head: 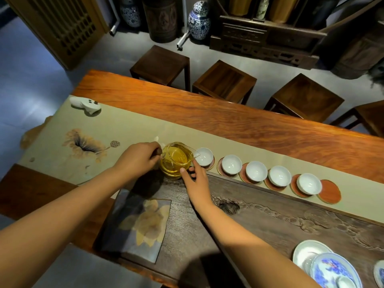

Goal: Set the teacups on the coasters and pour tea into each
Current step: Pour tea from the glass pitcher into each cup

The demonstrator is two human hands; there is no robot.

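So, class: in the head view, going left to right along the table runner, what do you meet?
White tea pet → lotus painting → left hand → glass pitcher of tea → five white teacups on coasters → one bare coaster.

The room was dim, with warm light falling from above onto the wooden table (239, 121), whose red grain glowed brightest beyond the glass pitcher (176, 160) gripped by the left hand (138, 157). Tea in the pitcher shone yellow, with small highlights on its rim. Just right of the grip, the white teacups (256, 171) looked slightly overexposed. Soft arm shadows darkened the tea tray (270, 215) below the grip. Cool bluish light washed the floor (31, 80) far left. Wide-angle distortion bent the edges; corners were soft.
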